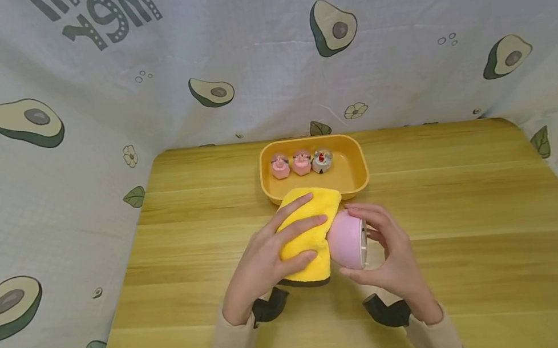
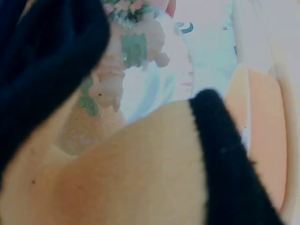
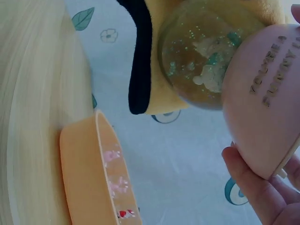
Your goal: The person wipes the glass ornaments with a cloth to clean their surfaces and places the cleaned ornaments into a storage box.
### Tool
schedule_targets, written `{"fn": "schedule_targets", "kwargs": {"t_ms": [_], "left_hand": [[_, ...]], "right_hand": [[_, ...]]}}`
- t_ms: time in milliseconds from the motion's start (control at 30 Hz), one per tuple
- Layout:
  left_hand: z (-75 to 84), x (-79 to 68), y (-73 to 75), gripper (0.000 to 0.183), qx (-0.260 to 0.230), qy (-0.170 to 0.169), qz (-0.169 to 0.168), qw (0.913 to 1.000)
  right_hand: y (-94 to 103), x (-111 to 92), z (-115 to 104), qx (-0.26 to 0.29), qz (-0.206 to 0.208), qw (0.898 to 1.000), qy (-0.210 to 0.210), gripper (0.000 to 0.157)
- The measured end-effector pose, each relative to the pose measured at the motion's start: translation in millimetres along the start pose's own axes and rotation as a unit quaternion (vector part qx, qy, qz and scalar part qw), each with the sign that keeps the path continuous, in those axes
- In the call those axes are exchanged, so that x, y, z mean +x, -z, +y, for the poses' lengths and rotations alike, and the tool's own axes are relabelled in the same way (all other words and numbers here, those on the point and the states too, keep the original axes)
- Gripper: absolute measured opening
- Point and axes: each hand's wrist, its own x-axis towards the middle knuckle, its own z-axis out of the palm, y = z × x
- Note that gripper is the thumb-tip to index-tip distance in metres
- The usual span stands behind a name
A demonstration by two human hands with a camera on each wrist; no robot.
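A snow globe lies tipped on its side between the hands, its pink base [image 1: 347, 241] facing right. The right hand [image 1: 390, 241] grips that base by its rim, thumb at the near side and fingers at the far side. Over the dome the left hand [image 1: 267, 255] holds a yellow cloth [image 1: 301, 245] with a dark edge, fingers spread across it. The head view hides the dome under the cloth. In the right wrist view the clear dome [image 3: 201, 56] shows glitter and pale figures, and raised lettering marks the base. Small animal figures inside the dome [image 2: 154, 89] appear in the left wrist view.
A yellow tray [image 1: 357, 179] stands just beyond the hands, with three small globe-shaped ornaments [image 1: 301, 163] in a row inside, two pink and one whitish with red. The wooden table [image 1: 470, 221] meets an avocado-print curtain [image 1: 271, 106] at its back edge.
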Motion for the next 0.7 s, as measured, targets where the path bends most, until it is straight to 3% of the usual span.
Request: {"fn": "schedule_targets", "kwargs": {"t_ms": [67,200,333,433,567,700], "left_hand": [[0.0,-0.6,-1.5,0.043,0.019,-0.003,0.003,0.9998],[0.0,-2.1,-5.1,0.042,0.048,-0.001,0.015,0.9987],[0.9,-3.1,-6.5,0.042,0.066,0.009,0.022,0.9976],[1.7,-3.6,-7.3,0.043,0.061,0.025,0.023,0.9975],[1.0,-5.0,-4.2,0.045,0.025,0.055,0.028,0.9978],[-1.2,-5.2,1.6,0.045,-0.002,0.052,0.023,0.9984]], "right_hand": [[-0.1,-2,2,0.005,0.003,1.000,-0.010,0.080],[-1.3,-4,3,0.006,0.006,0.998,-0.070,0.080],[-5.9,-3,-2,0.014,0.016,0.990,-0.141,0.079],[-7.2,-2,-6,0.013,0.015,0.985,-0.172,0.078],[-2.3,-3,-9,-0.020,-0.043,0.990,-0.136,0.092],[5.8,-2,-6,-0.065,-0.090,0.992,-0.057,0.083]]}}
